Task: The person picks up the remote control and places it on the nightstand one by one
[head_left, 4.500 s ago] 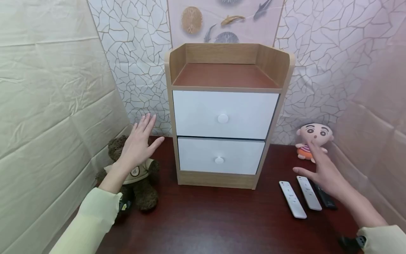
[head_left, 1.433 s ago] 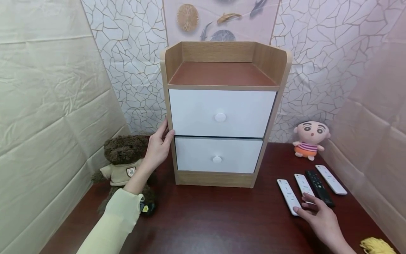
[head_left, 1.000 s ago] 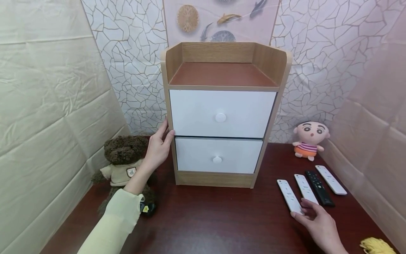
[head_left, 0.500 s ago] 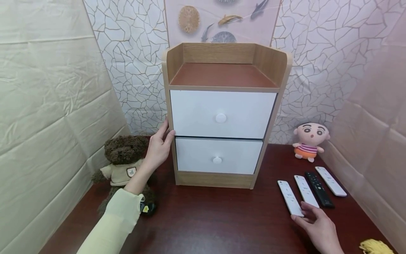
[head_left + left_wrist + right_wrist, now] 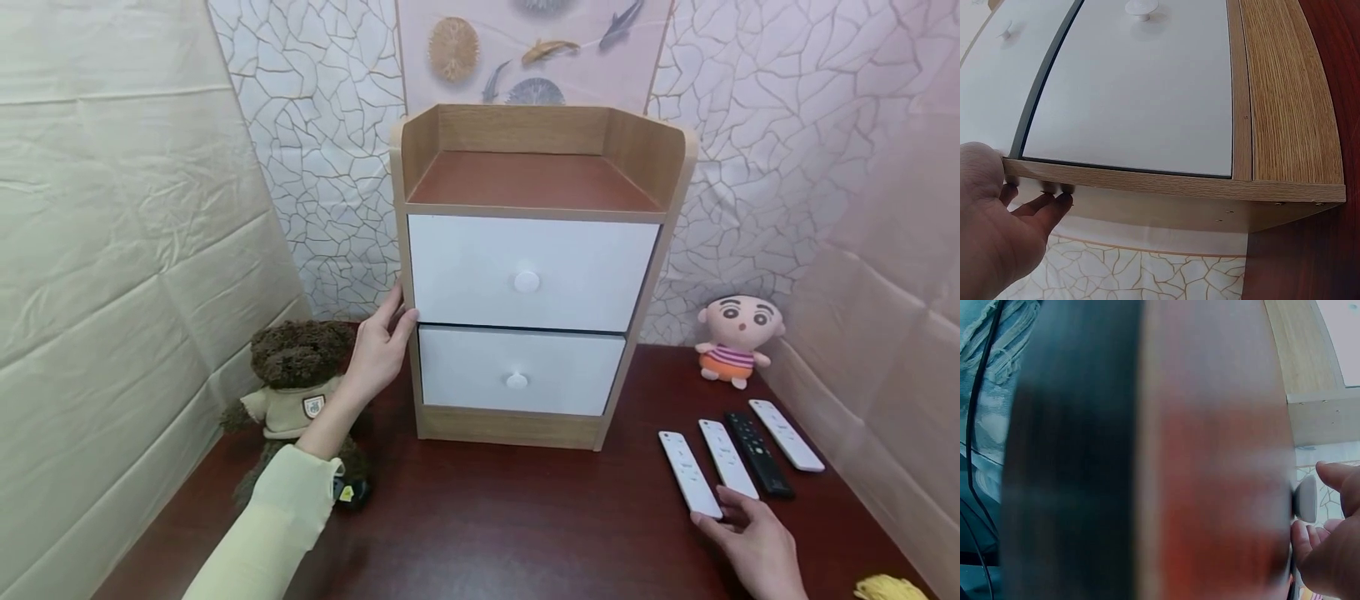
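Observation:
A wooden cabinet (image 5: 510, 423) with two white drawers stands against the back wall, both drawers closed. My left hand (image 5: 377, 354) grips its left side edge; in the left wrist view the thumb lies at the front and bent fingers touch the side panel (image 5: 1166, 209). On the table's right lie three white remote controls and a black one (image 5: 757, 454) in a slanted row. My right hand (image 5: 759, 550) holds the near end of the leftmost white remote control (image 5: 686, 471) between thumb and fingers. In the right wrist view only that remote's end (image 5: 1307, 499) shows.
A brown teddy bear (image 5: 296, 358) sits at the left, partly behind my left forearm. At the back right sits a plush doll (image 5: 738, 333). Yellow yarn (image 5: 888, 588) lies at the near right. Cloth walls border the dark red table (image 5: 510, 517).
Earlier both hands were raised. My left hand has since reached the cabinet's side, and my right hand has come down to the leftmost white remote control. The remote controls lie as before.

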Tool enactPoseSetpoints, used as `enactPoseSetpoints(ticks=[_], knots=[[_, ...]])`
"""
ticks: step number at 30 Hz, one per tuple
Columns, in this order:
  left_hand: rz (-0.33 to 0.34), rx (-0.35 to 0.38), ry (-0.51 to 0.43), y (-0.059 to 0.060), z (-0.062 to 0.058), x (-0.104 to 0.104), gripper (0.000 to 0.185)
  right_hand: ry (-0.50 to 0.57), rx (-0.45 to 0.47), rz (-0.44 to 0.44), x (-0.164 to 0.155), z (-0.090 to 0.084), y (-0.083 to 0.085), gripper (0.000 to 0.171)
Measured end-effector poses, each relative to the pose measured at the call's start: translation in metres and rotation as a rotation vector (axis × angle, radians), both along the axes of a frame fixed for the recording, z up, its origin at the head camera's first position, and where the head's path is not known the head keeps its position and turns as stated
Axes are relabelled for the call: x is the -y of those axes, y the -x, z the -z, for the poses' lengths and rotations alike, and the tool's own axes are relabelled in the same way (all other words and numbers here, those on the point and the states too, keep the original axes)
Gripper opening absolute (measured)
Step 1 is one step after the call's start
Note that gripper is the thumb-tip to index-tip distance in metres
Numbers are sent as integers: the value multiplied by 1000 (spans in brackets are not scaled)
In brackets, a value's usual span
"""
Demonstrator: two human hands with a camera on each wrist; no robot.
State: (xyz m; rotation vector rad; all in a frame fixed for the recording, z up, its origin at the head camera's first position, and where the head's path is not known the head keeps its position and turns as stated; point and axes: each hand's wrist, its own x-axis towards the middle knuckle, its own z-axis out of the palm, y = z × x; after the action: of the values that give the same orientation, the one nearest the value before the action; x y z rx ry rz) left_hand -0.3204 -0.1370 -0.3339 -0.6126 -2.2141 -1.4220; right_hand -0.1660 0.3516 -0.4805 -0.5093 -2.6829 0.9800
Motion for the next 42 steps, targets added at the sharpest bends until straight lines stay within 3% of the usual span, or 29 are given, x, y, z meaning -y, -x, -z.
enactPoseSetpoints(ticks=[17, 42], knots=[[-23, 6, 40, -3, -2, -2, 60, -63, 1, 87, 9, 17, 1, 70], [-5, -24, 25, -3, -2, 0, 59, -48, -62, 210, 8, 12, -2, 53]])
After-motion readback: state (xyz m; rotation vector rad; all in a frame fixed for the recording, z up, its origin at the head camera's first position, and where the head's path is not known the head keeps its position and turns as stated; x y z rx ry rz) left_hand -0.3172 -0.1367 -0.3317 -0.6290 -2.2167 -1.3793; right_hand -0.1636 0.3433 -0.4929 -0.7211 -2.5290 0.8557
